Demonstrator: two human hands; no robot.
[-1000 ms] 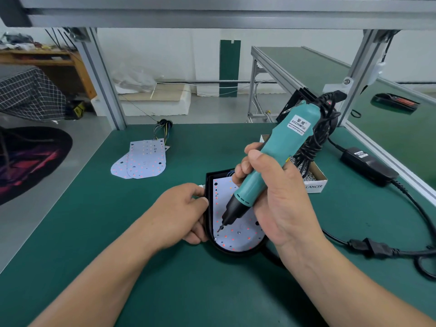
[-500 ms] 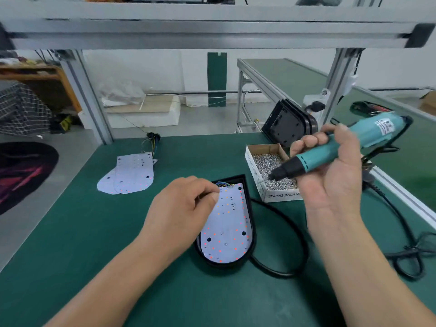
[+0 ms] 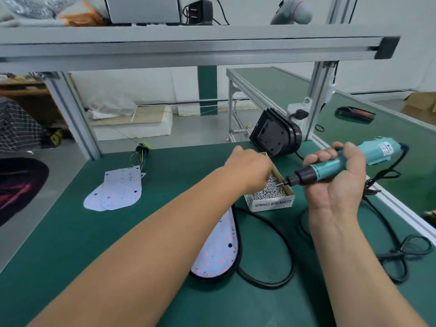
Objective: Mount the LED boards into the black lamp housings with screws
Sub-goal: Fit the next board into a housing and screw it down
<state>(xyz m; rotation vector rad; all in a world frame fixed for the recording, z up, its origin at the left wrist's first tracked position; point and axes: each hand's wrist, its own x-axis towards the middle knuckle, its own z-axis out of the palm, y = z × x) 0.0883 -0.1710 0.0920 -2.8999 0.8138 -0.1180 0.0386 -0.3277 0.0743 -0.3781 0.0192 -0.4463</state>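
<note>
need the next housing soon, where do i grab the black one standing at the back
Best pinch the spare black housing across its upper rim, coming from above: it stands on edge, tilted, so the top rim is free, while the screw box crowds its base.

Assembly workshop, green-matted bench point(image 3: 118, 244), aluminium frame point(image 3: 188, 47), screw box point(image 3: 273, 204), perhaps a factory line

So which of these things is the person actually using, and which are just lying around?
For the job:
electric screwdriver in the right hand
box of screws, left hand at it
LED board in its black housing
spare LED boards, spare housing

Just lying about:
black tool on the next table
cardboard box
plug adapter on the shelf
</note>
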